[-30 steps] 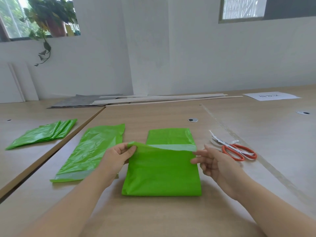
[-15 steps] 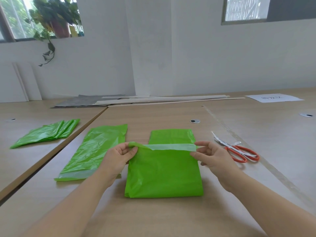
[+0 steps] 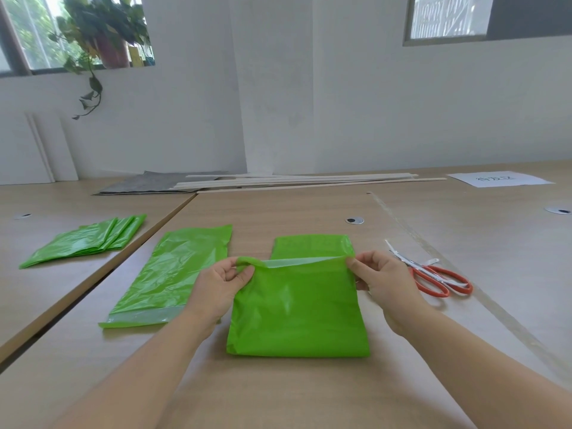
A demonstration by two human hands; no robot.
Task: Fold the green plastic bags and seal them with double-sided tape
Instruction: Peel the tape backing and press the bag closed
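Observation:
A green plastic bag [image 3: 298, 311] lies folded on the wooden table in front of me, its near half doubled over the far half. My left hand [image 3: 221, 283] pinches the left corner of the folded edge, lifted slightly off the table. My right hand [image 3: 382, 281] pinches the right corner of the same edge. Between the two hands runs a pale strip of tape [image 3: 301, 262] along that edge. A second green bag [image 3: 176, 274] lies flat to the left, a pale tape strip at its near end.
Orange-handled scissors [image 3: 433, 275] lie right of my right hand, with bits of white backing beside them. A stack of green bags [image 3: 89, 243] rests on the neighbouring table at left. Wooden slats [image 3: 297, 182], a grey sheet and a white paper [image 3: 498, 179] lie at the back.
My right hand moved in from beside the bag and took hold of the right corner of the folded edge. Both hands now hold that edge, raised a little.

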